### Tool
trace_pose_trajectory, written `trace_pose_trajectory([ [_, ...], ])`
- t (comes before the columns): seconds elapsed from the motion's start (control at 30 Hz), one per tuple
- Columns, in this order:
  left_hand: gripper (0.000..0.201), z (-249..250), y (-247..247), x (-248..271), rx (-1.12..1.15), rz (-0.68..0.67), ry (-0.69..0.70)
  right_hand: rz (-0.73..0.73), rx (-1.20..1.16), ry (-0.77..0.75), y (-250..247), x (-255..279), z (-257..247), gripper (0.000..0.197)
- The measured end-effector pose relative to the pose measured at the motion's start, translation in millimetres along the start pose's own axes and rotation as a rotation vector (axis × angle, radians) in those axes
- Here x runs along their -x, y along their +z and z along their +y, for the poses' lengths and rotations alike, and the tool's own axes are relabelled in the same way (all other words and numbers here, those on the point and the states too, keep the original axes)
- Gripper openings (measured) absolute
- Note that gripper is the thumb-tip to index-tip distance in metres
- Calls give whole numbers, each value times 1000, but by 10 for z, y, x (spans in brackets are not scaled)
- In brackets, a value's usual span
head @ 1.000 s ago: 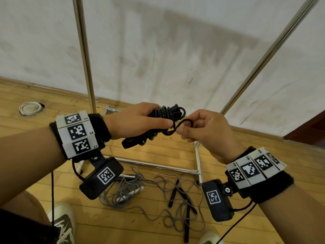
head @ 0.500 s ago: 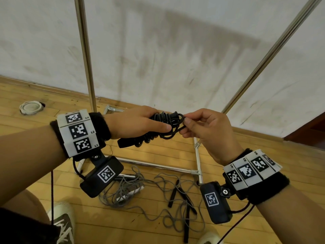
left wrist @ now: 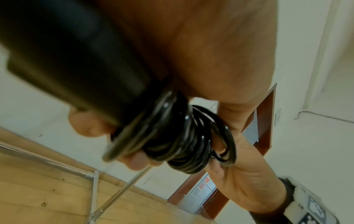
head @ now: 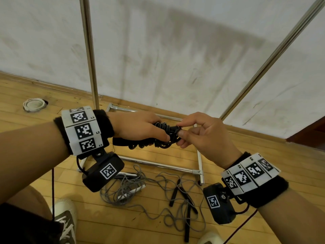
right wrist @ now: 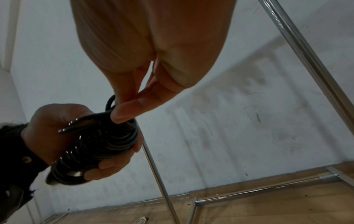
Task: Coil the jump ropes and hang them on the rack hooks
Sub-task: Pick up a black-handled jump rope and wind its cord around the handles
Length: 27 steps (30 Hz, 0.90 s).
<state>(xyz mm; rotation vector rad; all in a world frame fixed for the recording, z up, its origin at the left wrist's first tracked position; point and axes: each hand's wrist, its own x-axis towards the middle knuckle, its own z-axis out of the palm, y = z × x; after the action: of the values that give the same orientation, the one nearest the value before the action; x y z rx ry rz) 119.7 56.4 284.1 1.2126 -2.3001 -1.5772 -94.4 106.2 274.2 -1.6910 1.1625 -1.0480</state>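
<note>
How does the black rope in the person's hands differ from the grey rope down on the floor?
The black jump rope is wound in tight loops and held up between the left hand and right hand; the grey jump rope lies loose and tangled on the wooden floor. The black one is gripped at both ends; nothing touches the grey one. Neither hangs on the rack yet.

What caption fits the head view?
Left hand grips coiled black jump rope; right hand pinches its end.

Right hand (right wrist: 153,60) fingertips (right wrist: 122,113) on coiled rope (right wrist: 107,141)
</note>
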Motion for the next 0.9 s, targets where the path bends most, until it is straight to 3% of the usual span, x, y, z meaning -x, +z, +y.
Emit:
trace_pose_trajectory([
  [0.23, 63, -28, 32, 0, -49, -53, 60, -40, -33, -1, 20, 5, -21, 19],
  [0.4, 44, -69, 44, -39, -64, 59, 90, -72, -106, 48, -2, -14, -77, 18],
  [0.5, 44, -80, 25, -36, -35, 74, 115, -111, -61, -10, -33, -30, -105, 24],
  [0.73, 42, -45, 84, -40, 51, 85, 163, 7, 134, -142, -71, -42, -85, 16],
  [0.9, 36, -6, 181, -57, 46, 161, 196, 59, 189, -139, -74, -42, -52, 8],
])
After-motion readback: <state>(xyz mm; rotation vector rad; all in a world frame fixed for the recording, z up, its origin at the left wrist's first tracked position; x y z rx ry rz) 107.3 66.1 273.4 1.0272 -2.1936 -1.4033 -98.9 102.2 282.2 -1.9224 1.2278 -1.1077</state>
